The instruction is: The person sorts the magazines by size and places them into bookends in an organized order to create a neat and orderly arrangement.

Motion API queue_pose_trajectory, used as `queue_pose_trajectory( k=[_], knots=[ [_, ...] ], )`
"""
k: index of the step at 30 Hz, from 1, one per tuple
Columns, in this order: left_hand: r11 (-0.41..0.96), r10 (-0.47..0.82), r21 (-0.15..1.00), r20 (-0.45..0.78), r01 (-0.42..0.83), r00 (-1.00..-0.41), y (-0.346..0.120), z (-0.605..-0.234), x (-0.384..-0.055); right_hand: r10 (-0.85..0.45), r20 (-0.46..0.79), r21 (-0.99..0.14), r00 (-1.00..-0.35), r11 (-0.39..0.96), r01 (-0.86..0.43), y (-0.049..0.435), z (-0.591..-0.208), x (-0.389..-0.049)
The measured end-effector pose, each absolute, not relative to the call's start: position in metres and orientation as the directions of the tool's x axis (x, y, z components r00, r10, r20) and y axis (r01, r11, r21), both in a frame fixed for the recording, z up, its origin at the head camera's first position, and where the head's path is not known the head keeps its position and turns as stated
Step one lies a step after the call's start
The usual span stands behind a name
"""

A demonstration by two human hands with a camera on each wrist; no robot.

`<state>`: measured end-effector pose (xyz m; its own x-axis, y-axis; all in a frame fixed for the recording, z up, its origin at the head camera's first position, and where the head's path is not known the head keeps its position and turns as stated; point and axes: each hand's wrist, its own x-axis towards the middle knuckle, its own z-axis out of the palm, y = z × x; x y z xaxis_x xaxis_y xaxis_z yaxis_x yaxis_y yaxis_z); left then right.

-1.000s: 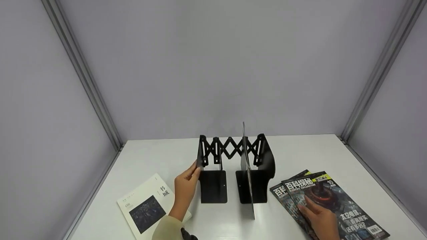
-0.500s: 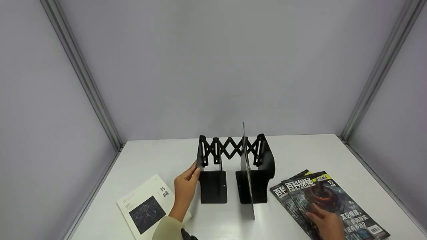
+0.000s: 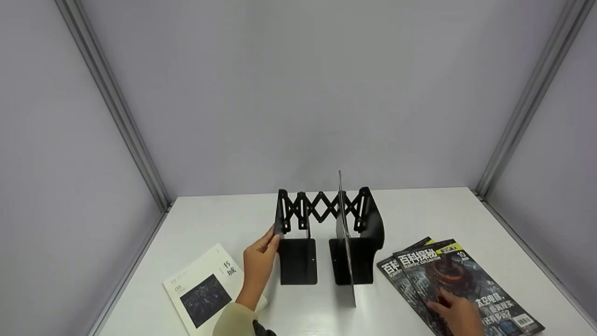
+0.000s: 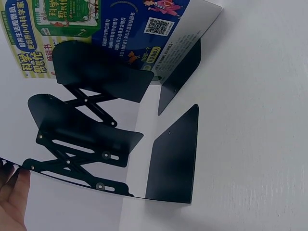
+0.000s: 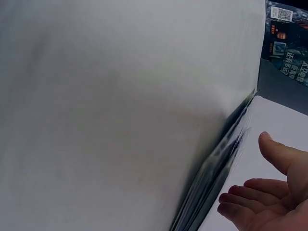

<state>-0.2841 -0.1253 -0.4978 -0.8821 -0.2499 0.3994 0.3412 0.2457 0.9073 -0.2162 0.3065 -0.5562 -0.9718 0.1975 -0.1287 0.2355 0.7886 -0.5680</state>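
Observation:
Near the middle of the table stands a black expandable book rack (image 3: 298, 261) with a crisscross lattice back. My left hand (image 3: 259, 261) pinches its left end panel between thumb and fingers; in the left wrist view the fingertips (image 4: 19, 185) show at the panel's edge. A thin colourful book (image 4: 130, 29) stands upright in the rack's right part, seen edge-on from the head. At the right, two overlapping magazines (image 3: 485, 289) lie face up. My right hand (image 3: 454, 315) is over the upper one; in the right wrist view its thumb (image 5: 276, 151) is spread from loosely bent fingers.
A white book (image 3: 205, 294) with a dark picture lies left of the rack, partly behind the left forearm. Grey walls (image 3: 317, 93) enclose the white table (image 3: 224, 214) at the back and both sides.
My right hand has shifted slightly right and toward me over the upper magazine, then stayed nearly still. The left hand, rack and books look unmoved.

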Motion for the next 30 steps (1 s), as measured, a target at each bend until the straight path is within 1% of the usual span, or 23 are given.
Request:
queue_pose_trajectory(
  k=[14, 21, 30],
  knots=[
    [0.254, -0.244, 0.904, 0.405, 0.345, -0.881, -0.123, -0.499, -0.282, 0.145, -0.169, -0.407, -0.975, 0.891, 0.203, 0.304, -0.558, -0.223],
    [0.254, -0.254, 0.899, 0.417, 0.356, -0.873, -0.123, -0.5, -0.282, 0.124, -0.124, -0.4, -0.985, 0.902, 0.164, 0.3, -0.554, -0.223],
    [0.25, -0.255, 0.901, 0.415, 0.355, -0.874, -0.123, -0.499, -0.282, 0.072, -0.16, -0.391, -0.985, 0.911, 0.13, 0.302, -0.549, -0.225]
  ],
)
